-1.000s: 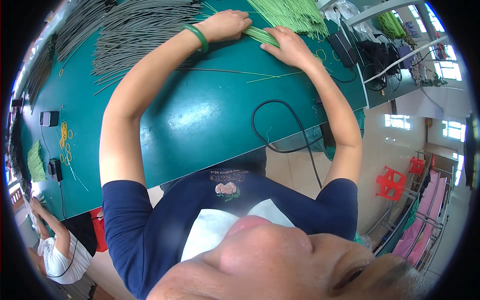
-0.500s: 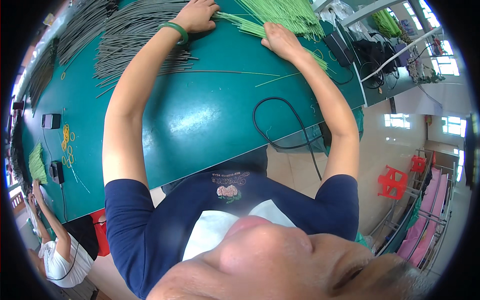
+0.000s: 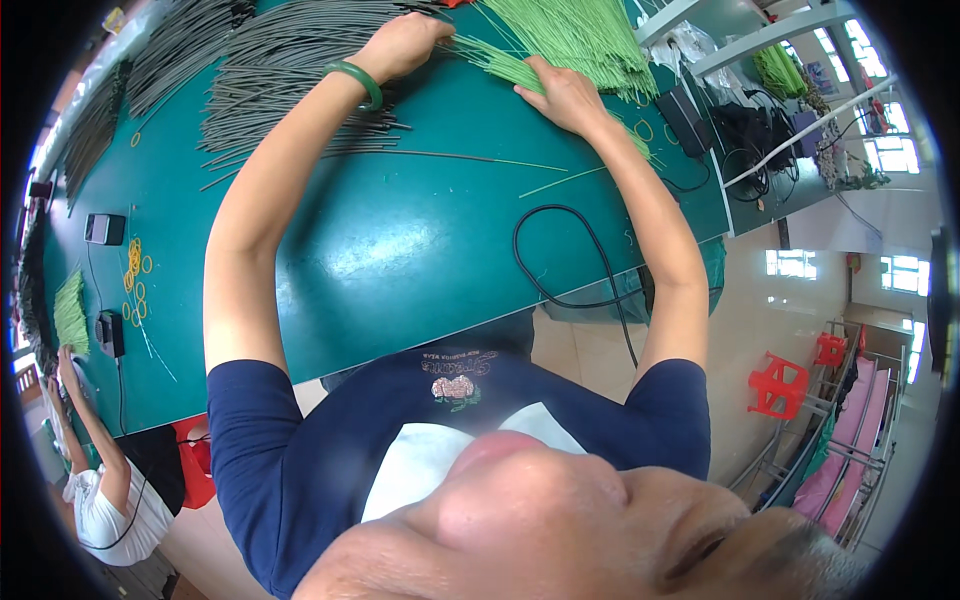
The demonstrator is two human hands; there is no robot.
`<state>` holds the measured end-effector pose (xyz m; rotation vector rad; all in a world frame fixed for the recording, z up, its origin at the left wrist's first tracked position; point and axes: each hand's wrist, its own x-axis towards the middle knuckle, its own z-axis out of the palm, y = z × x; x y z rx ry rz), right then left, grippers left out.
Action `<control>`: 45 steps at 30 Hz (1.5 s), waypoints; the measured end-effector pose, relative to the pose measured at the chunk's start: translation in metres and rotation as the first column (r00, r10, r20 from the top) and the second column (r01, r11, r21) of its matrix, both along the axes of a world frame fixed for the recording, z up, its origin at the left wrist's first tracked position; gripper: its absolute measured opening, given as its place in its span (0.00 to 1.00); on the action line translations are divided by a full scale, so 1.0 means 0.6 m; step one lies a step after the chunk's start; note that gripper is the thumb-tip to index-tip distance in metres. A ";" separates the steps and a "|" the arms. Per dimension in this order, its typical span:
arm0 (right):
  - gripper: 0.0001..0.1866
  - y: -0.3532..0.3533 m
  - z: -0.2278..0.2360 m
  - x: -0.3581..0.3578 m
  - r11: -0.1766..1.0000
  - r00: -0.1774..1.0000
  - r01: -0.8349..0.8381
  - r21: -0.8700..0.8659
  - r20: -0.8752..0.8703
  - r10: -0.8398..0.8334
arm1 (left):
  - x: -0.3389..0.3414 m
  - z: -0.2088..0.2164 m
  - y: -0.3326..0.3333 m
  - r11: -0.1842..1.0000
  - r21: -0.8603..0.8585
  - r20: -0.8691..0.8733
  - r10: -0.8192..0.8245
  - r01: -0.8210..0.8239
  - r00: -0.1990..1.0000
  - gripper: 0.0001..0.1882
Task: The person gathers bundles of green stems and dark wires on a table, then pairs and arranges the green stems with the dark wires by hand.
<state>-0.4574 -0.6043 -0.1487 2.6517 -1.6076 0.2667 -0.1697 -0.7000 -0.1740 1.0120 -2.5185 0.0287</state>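
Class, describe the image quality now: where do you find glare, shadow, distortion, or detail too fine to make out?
Head view: glare whitens the middle of the green table; head view: a soft shadow falls beside the left forearm; head view: fisheye distortion, corners black; head view: windows at right washed out; head view: green stems at the right hand hard to separate.

Green stems (image 3: 503,65) — teal table (image 3: 430,260)

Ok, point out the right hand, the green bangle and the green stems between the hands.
Right hand (image 3: 567,98), head view: back of the hand.
Green bangle (image 3: 370,83), head view: its band's outer face.
Green stems (image 3: 499,64), head view: middle of the bunch.
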 end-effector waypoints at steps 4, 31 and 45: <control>0.22 -0.005 -0.002 0.020 1.000 0.999 0.003 -0.010 0.045 -0.003 | -0.008 0.021 0.024 0.985 0.163 -0.047 -0.042 0.049 0.998 0.20; 0.24 0.017 -0.003 0.069 0.986 0.974 -0.146 -0.086 0.160 0.158 | -0.092 0.001 0.152 0.651 0.611 -0.776 0.604 0.450 0.179 0.45; 0.19 0.006 0.006 0.052 0.991 0.990 -0.130 0.042 0.069 0.126 | 0.049 -0.021 0.039 0.988 -0.084 0.028 0.131 -0.129 0.991 0.11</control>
